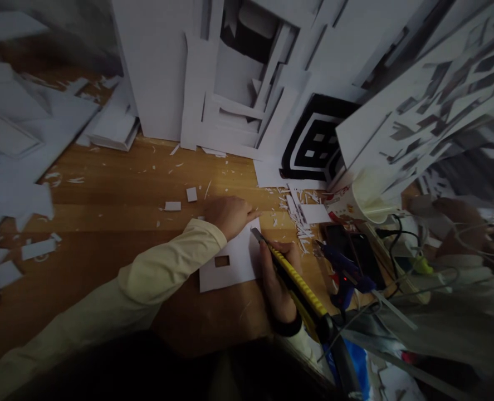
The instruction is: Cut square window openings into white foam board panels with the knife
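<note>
A white foam-board piece (236,262) with a small square hole cut in it lies on the wooden table (117,195). My left hand (230,214), in a pale yellow sleeve, presses down on the piece's top edge, fingers curled and the forefinger pointing right. My right hand (278,278) grips a yellow utility knife (290,275). Its blade tip rests at the piece's upper right corner, just beside my left forefinger.
White board offcuts and slivers (297,209) litter the table. Large cut white sheets (230,83) lean at the back and more pile up at the left. A paper cup (361,203), a blue glue gun (347,275), cables and another person's hand (455,214) crowd the right.
</note>
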`<state>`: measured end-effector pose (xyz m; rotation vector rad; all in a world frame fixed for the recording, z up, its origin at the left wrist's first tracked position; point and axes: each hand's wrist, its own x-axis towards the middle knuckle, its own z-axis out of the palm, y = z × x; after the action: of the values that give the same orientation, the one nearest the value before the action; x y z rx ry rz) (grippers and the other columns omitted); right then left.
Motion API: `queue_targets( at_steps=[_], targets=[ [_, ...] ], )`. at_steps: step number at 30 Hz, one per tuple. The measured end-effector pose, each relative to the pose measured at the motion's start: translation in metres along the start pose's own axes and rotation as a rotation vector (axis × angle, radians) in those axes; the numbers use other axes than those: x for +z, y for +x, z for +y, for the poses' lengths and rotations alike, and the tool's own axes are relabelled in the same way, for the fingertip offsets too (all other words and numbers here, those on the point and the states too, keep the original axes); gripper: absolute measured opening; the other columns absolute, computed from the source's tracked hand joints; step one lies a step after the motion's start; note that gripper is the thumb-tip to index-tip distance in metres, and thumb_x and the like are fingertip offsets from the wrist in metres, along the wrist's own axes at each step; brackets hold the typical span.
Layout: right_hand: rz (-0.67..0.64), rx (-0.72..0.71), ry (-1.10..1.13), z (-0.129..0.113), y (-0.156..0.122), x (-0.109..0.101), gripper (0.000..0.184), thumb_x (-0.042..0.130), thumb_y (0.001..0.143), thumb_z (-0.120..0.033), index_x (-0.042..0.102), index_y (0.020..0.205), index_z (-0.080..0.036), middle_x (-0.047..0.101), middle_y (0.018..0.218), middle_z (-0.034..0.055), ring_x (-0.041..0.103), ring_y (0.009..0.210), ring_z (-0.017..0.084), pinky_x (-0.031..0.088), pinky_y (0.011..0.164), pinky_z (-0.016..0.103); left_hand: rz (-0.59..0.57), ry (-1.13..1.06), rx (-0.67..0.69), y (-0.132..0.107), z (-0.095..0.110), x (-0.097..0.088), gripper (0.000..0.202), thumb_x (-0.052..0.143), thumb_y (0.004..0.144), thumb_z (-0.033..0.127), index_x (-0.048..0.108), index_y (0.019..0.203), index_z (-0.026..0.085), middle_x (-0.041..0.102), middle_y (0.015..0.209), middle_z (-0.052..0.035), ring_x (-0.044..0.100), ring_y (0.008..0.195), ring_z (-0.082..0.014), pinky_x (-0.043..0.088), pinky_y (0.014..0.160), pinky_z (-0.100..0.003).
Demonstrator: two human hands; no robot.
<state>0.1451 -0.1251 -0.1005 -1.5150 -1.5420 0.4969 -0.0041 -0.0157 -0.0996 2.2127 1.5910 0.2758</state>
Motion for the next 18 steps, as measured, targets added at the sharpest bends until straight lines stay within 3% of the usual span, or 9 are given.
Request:
queue_targets(
  at_steps=[5, 10, 15, 18],
  targets=[
    [-0.003, -0.018, -0.010, 0.001, -0.002, 0.002, 0.011, 0.065, 0.094, -0.031, 0.062, 0.096, -0.021, 0.069, 0.087, 0.0010, 0.062, 0.074, 0.016, 0.050, 0.070, 0.032, -0.005, 0.015, -0.001, -0.001, 0.001, -0.003, 0.059, 0.037, 0.102, 0.055, 0.081, 0.093, 0.015, 0.077, 0.090, -0.0147, 0.069, 0.082, -0.0253, 0.041, 0.067, -0.033],
    [-0.044, -0.031, 0.012, -0.003, 0.001, 0.001, 0.011, 0.064, 0.094, -0.032, 0.062, 0.095, -0.021, 0.068, 0.084, 0.0009, 0.061, 0.073, 0.017, 0.051, 0.068, 0.032, -0.030, -0.009, -0.002, -0.001, 0.002, -0.007, 0.053, 0.040, 0.102, 0.052, 0.080, 0.101, 0.017, 0.078, 0.098, -0.0133, 0.070, 0.086, -0.0251, 0.041, 0.068, -0.033],
    [-0.124, 0.058, 0.115, -0.010, 0.019, -0.003, 0.013, 0.066, 0.093, -0.033, 0.060, 0.087, -0.023, 0.065, 0.081, -0.0022, 0.060, 0.072, 0.015, 0.049, 0.067, 0.029, -0.045, -0.003, -0.004, -0.001, 0.003, -0.009, 0.052, 0.040, 0.102, 0.051, 0.080, 0.100, 0.017, 0.078, 0.099, -0.0136, 0.070, 0.088, -0.0258, 0.041, 0.069, -0.033],
    [-0.180, 0.031, 0.086, -0.013, 0.032, -0.004, 0.016, 0.067, 0.092, -0.033, 0.060, 0.083, -0.022, 0.064, 0.078, -0.0017, 0.058, 0.069, 0.015, 0.047, 0.063, 0.029, -0.054, 0.007, -0.009, 0.000, 0.003, -0.010, 0.053, 0.040, 0.101, 0.051, 0.080, 0.098, 0.017, 0.078, 0.097, -0.0138, 0.069, 0.087, -0.0264, 0.040, 0.068, -0.033]
  ],
)
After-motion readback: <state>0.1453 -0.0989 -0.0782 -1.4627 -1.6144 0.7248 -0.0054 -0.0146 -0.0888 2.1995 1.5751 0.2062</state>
